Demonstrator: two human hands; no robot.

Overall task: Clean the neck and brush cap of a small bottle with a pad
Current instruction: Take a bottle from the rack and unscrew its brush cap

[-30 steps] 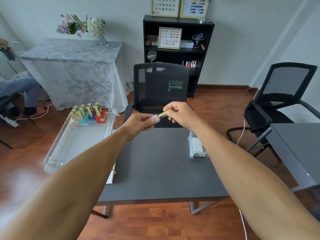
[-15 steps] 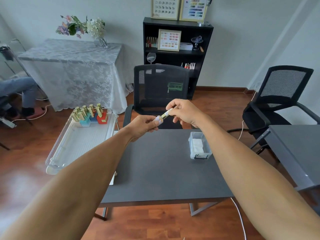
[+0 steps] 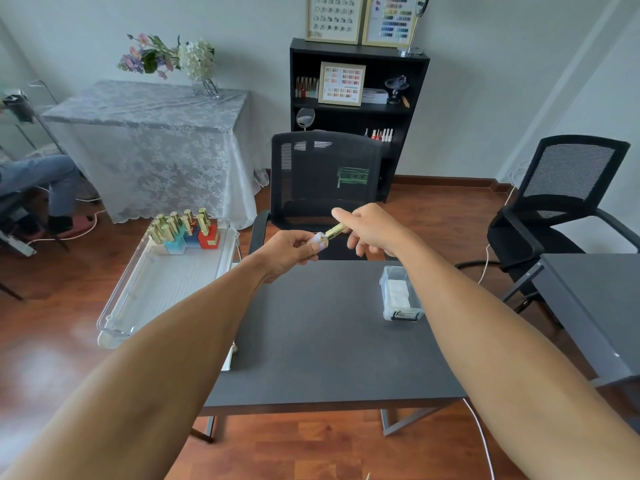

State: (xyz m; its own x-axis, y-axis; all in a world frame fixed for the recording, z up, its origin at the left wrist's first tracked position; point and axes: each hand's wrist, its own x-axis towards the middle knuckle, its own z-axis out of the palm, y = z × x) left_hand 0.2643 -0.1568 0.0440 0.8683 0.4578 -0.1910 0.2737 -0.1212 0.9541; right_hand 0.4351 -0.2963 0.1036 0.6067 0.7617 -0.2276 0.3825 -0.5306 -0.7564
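Just one bottle [image 3: 319, 241], two hands.

You're in a small nail salon: colour charts [image 3: 394, 19] on the wall, polish bottles [image 3: 183, 227] in a tray [image 3: 145, 292], office chairs [image 3: 322, 181] round your desk [image 3: 311, 341].

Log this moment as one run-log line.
left hand: holds small pale bottle | right hand: grips gold brush cap | clear box of white pads: untouched on dark table
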